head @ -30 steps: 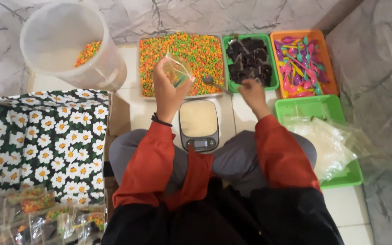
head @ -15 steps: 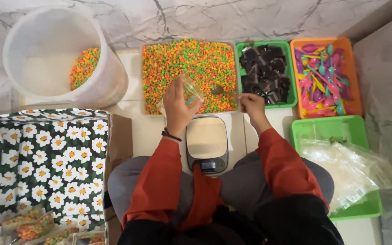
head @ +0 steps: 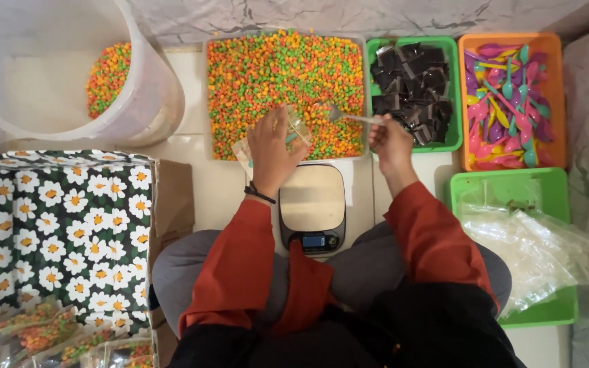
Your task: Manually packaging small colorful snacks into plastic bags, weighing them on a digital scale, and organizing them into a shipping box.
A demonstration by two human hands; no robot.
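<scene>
Lowered right hand, fingers pinching spoon beside pouch.

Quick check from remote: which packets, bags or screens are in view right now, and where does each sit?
Scale screen: small blue rectangle at the scale's near edge.
Black sachets: heaped in the upper green tray.
Clear empty bags: piled in the lower right green tray.
Filled clear packets: bottom left, holding orange-green pellets.

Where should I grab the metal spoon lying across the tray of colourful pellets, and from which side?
Probably by the thin handle end, from the right, as the right hand does. The spoon lies nearly level with its bowl buried leftward in the pellets, so only the handle is free to pinch.
</scene>
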